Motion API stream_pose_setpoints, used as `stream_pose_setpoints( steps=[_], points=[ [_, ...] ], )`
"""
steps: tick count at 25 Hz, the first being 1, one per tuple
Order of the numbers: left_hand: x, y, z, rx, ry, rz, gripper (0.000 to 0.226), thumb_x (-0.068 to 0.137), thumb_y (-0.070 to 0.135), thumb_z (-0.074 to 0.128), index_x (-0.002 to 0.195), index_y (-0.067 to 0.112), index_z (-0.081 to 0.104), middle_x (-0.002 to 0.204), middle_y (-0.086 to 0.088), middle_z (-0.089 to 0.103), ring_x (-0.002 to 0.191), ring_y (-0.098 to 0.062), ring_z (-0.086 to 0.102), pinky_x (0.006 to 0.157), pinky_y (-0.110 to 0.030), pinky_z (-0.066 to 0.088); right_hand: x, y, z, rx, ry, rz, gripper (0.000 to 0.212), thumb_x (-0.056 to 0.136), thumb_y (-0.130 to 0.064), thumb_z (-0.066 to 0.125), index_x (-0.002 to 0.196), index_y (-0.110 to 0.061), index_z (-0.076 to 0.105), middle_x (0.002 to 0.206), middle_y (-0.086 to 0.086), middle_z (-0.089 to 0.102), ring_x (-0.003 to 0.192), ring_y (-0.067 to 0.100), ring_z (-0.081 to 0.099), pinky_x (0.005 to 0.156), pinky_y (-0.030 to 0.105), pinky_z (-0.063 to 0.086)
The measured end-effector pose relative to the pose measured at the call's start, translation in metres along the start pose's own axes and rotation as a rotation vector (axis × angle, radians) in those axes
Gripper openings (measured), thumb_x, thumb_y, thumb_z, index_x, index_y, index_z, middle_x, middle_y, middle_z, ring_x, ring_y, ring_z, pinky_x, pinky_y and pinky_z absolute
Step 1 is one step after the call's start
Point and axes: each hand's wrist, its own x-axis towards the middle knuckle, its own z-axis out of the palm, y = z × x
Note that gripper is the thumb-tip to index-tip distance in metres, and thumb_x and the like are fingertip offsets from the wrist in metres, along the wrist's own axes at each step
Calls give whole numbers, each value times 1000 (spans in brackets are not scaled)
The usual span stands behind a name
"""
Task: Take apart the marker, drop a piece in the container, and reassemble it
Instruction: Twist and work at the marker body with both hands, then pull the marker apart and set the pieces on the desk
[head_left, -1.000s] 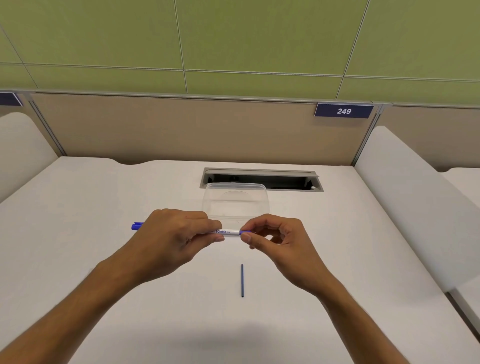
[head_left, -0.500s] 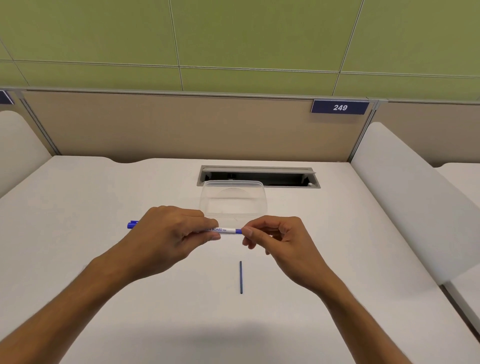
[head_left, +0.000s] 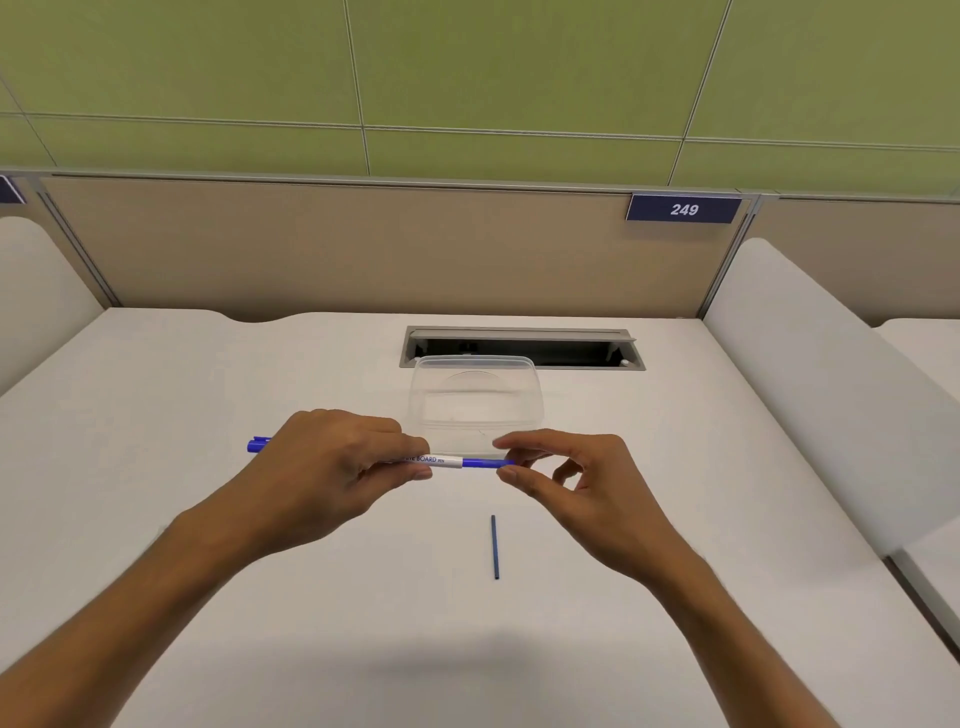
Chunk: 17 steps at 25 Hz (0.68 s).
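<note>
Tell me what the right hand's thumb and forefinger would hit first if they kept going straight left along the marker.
The right hand pinches the blue end of the marker; sliding left, it would first meet the white barrel, then the left hand's fingertips. Depth looks matched, though one view cannot confirm it.

The right hand now sits farther from the marker barrel, exposing a blue piece pinched between its fingertips.

hands holding marker, clear container behind
</note>
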Motion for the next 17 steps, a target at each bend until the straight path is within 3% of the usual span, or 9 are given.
stream_pose_setpoints(
  steps=[3,6,11,14,17],
  points=[
    [-5,-8,-3,40,2,1,19,88,37,55,89,27,71,60,12,53,49,-12,41,41,-30,35,-1,10,9,-41,82,44,10,87,-28,75,95,-32,77,87,-22,75,74,12,68,54,13,43],
    [-12,-18,-5,37,7,-12,19,88,37,54,88,28,70,60,13,53,49,-11,39,42,-30,36,-4,25,22,-49,177,127,9,85,-29,75,93,-33,77,86,-18,75,75,10,68,56,21,44],
    [-24,-29,-2,-30,24,-49,20,88,39,54,89,30,71,59,19,46,50,-7,38,44,-31,37,-12,47,62,-314,262,236,1,85,-36,73,86,-37,73,74,-31,66,77,-7,61,60,14,35],
    [-30,-34,3,-123,40,-82,20,88,41,55,89,31,71,59,22,42,52,-5,39,46,-34,40,-18,61,91,-435,294,264,2,85,-34,72,84,-36,72,72,-29,62,76,-4,58,61,8,33],
    [-38,-36,11,-223,48,-106,18,88,43,56,89,31,70,59,19,47,55,-5,43,49,-34,42,-21,76,118,-479,340,306,2,82,-32,72,80,-31,71,75,-18,69,78,5,62,58,15,37]
  ],
)
